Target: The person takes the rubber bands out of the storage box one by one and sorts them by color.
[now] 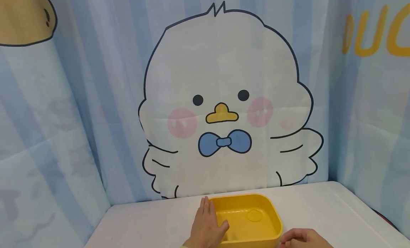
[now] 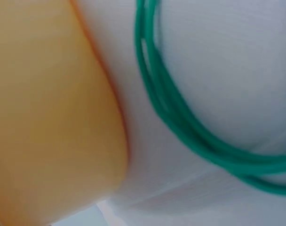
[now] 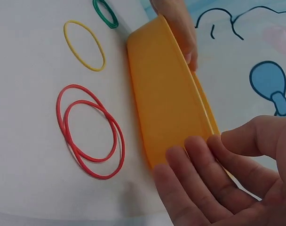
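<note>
A yellow plastic tray (image 1: 243,225) with raised walls stands on the white table. My left hand (image 1: 208,226) lies along its left side, fingers straight and thumb spread over the inside. By the front right corner is my right hand (image 1: 305,238); in the right wrist view its fingers (image 3: 199,188) reach along the tray's outer wall, the thumb tip close to the rim. Several loop bands lie on the table in front of the tray: red loops (image 3: 91,132), a yellow loop (image 3: 84,44) and a green bundle (image 3: 105,14). The green loops (image 2: 180,122) appear large in the left wrist view.
Behind the table hangs a pale blue striped curtain (image 1: 121,98) with a printed white duck (image 1: 224,62). More curtain stands along both sides. A blurred yellow-orange surface (image 2: 53,117) fills the left of the left wrist view; I cannot tell what it belongs to.
</note>
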`<control>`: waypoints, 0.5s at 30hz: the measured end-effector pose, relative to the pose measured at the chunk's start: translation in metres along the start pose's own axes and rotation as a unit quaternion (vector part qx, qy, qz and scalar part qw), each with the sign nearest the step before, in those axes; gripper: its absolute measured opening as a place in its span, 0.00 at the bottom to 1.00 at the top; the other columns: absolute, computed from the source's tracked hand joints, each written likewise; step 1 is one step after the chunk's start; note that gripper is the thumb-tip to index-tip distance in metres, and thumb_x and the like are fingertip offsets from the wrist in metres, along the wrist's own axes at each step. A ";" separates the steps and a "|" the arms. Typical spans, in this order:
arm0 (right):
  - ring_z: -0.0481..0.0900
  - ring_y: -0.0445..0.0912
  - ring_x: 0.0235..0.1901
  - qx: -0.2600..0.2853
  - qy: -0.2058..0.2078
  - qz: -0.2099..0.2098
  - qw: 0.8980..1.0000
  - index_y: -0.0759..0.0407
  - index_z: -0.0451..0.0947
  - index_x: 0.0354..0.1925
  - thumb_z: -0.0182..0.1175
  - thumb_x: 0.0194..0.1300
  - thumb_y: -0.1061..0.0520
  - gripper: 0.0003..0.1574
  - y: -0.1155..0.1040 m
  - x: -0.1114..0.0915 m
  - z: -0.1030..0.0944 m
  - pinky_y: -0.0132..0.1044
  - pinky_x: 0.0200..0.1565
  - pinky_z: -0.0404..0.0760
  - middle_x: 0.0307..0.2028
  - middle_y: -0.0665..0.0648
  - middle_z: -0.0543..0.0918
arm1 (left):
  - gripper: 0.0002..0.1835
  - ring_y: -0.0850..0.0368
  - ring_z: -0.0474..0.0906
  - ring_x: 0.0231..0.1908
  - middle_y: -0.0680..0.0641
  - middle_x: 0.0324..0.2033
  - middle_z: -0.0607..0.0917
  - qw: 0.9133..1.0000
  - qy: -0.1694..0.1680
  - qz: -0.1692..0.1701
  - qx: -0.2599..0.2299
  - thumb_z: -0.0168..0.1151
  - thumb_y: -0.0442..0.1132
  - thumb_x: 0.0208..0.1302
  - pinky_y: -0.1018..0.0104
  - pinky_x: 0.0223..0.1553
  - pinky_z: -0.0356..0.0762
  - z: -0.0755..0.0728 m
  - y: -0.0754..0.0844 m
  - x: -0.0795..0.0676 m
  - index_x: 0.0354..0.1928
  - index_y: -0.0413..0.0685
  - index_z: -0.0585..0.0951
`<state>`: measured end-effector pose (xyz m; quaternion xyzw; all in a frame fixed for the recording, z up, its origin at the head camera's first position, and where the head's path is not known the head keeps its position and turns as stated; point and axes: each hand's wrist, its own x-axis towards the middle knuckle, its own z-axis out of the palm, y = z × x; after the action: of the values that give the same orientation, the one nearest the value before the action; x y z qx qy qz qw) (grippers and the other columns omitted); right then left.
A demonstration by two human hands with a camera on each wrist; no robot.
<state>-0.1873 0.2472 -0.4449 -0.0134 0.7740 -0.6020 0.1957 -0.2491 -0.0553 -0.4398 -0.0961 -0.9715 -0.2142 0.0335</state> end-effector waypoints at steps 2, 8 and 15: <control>0.80 0.47 0.34 -0.001 -0.004 0.003 1.000 0.70 0.77 0.47 0.56 0.68 0.60 0.14 -0.004 -0.001 -0.001 0.39 0.45 0.87 0.37 0.55 0.85 | 0.48 0.37 0.51 0.76 0.30 0.75 0.54 1.000 -0.010 0.002 -0.011 0.54 0.60 0.63 0.41 0.74 0.55 -0.002 0.000 0.001 0.71 0.27 0.59; 0.80 0.47 0.34 -0.012 0.006 0.006 1.000 0.69 0.77 0.46 0.52 0.67 0.61 0.14 -0.018 -0.003 -0.004 0.38 0.45 0.87 0.36 0.55 0.85 | 0.46 0.36 0.50 0.75 0.30 0.75 0.54 0.998 -0.015 0.013 -0.052 0.58 0.56 0.63 0.34 0.72 0.53 -0.010 -0.005 0.001 0.72 0.28 0.58; 0.81 0.47 0.34 -0.031 0.045 0.007 0.998 0.68 0.77 0.48 0.55 0.69 0.59 0.15 -0.031 -0.002 -0.007 0.38 0.47 0.87 0.38 0.56 0.85 | 0.49 0.38 0.50 0.76 0.33 0.76 0.54 0.999 -0.039 0.003 -0.033 0.59 0.59 0.62 0.35 0.73 0.52 -0.011 -0.007 0.001 0.74 0.32 0.56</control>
<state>-0.1940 0.2454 -0.4137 0.0131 0.8006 -0.5759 0.1649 -0.2513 -0.0663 -0.4327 -0.1082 -0.9642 -0.2419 -0.0072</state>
